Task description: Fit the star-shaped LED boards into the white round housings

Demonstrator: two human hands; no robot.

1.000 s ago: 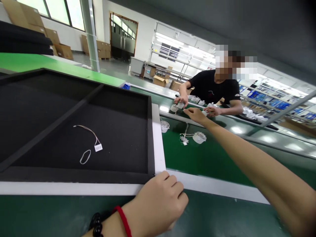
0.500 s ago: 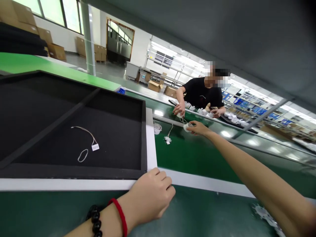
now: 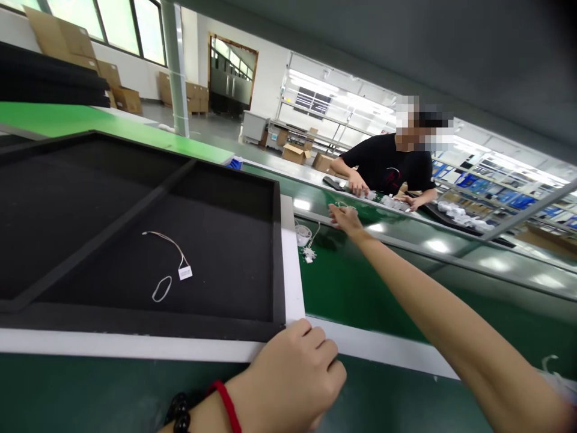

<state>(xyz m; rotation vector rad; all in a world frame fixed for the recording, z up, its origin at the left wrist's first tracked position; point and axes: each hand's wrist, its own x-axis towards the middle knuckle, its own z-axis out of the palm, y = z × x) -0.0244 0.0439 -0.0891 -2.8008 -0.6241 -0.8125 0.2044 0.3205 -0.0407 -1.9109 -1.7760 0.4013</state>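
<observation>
1. The right hand (image 3: 345, 219) reaches far across the green belt (image 3: 360, 288), its grip impossible to tell
2. The left hand (image 3: 293, 373), fingers curled, rests beside the black tray's (image 3: 135, 322) near corner; the tray's long axis runs leftward

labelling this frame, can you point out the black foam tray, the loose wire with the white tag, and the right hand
black foam tray (image 3: 276, 252): head view, on its right wall.
loose wire with the white tag (image 3: 184, 272): head view, on the white tag.
right hand (image 3: 343, 219): head view, on the back of the hand.
</observation>
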